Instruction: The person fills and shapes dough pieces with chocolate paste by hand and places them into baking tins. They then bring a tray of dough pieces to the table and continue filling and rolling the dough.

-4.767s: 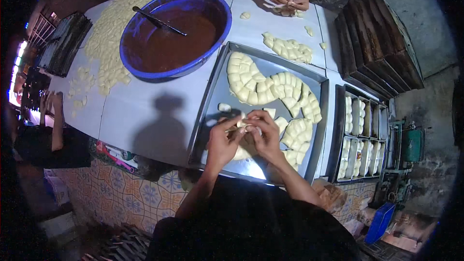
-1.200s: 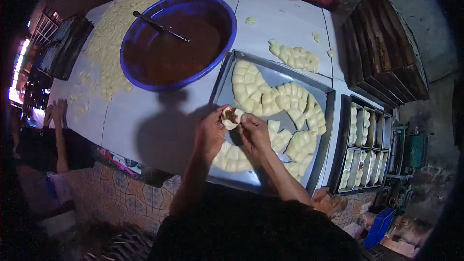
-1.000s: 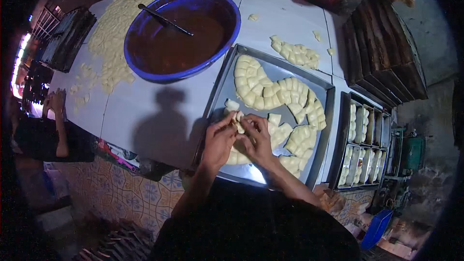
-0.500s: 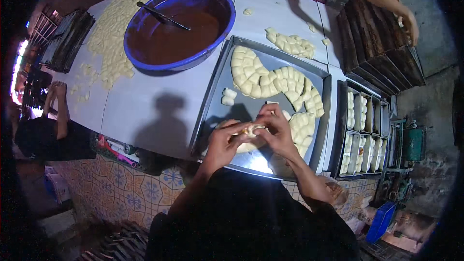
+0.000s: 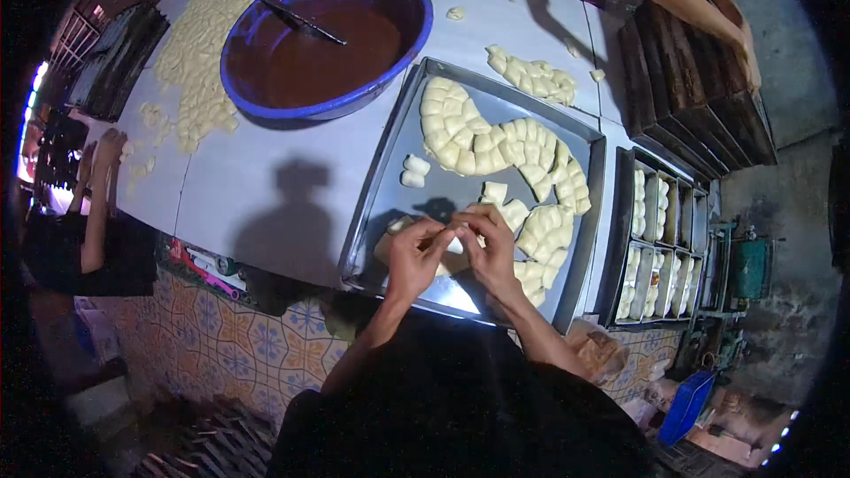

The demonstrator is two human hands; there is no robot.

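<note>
Between the fingertips of my left hand and my right hand is a small white piece of dough, pinched from both sides and partly covered by the fingers. Both hands are over the near part of a large metal tray. Rows of joined pale dough pieces curve across the tray's far and right side, and more dough lies right of my right hand. Two small dough rolls sit apart at the tray's left. Some dough beside my left hand is partly hidden by it.
A blue basin of brown filling, with a dark-handled utensil, stands back left beside massed dough pieces. Right are divided baking pans and stacked dark pans, where another person's arm reaches. At left is another person's hand.
My hands have pressed the dough piece smaller and smoother; the brown spot on it no longer shows. The view has shifted slightly. The other person's arm at the stacked pans has moved.
</note>
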